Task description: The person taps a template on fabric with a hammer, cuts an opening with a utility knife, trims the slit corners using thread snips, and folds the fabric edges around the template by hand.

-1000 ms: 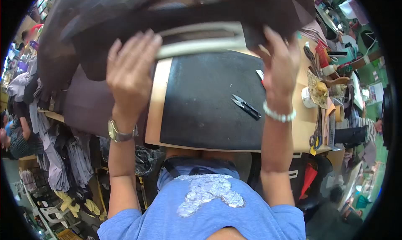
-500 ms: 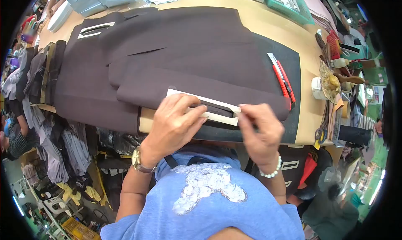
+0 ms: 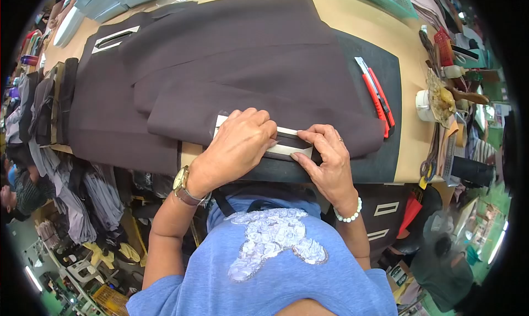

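The right hand (image 3: 326,152), thumb and forefinger apart, and left hand (image 3: 242,138) (grip not discernible) seemingly straightened the white-edged slot (image 3: 285,150) on the near part of the dark cloth (image 3: 242,57), and probably needed even tension next.

The left hand (image 3: 242,137) lay across the white-edged slot (image 3: 285,150) in the dark fabric (image 3: 248,62), the right hand (image 3: 333,160) contacted the slot's right end, and a red cutter (image 3: 378,100) rested on the black mat (image 3: 377,54).
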Tool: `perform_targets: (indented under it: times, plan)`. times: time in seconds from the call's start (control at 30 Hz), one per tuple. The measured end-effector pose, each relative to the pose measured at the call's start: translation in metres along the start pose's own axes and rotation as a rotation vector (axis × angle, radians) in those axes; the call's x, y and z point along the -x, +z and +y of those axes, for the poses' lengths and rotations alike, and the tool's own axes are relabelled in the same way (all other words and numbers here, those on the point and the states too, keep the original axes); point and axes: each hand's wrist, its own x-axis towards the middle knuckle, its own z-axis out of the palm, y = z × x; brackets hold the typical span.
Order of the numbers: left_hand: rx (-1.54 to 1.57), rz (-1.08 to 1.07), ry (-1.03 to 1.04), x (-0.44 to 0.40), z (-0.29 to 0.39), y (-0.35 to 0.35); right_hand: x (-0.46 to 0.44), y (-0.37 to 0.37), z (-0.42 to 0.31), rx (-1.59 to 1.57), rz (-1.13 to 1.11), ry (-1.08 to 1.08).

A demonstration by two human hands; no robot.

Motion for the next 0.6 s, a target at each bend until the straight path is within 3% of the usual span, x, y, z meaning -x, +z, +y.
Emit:
perform_targets:
  times: [0.6]
  plan:
    - [-0.028, -0.027, 0.055, -0.0014, 0.0002, 0.0016, 0.0026, 0.0033, 0.0026, 0.010, 0.039, -0.027]
